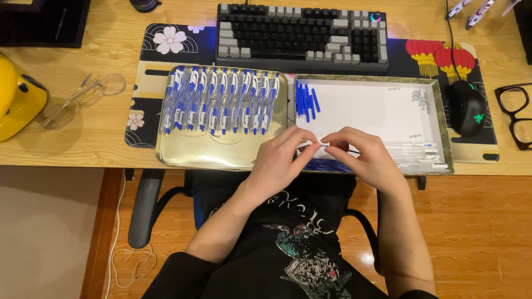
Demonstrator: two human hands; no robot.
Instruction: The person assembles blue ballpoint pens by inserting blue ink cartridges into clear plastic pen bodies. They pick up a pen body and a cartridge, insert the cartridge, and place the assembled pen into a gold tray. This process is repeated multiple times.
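Both hands — left hand [277, 159], right hand [366, 159] — pinch one slim white-and-blue pen [314, 146] between them at the desk's front edge; many finished pens [220, 101] fill the gold metal tray [183, 155]; few loose blue caps [306, 101] and clear barrels [416, 152] wait in the white tray [441, 108] — mostly done, I judge.

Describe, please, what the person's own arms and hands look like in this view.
Both forearms are bare to the elbow, where black sleeves begin. The left hand and right hand are bare too: no gloves, rings, watch or bracelets show. The sleeves belong to a black top with a printed graphic in white, teal and red on its front.
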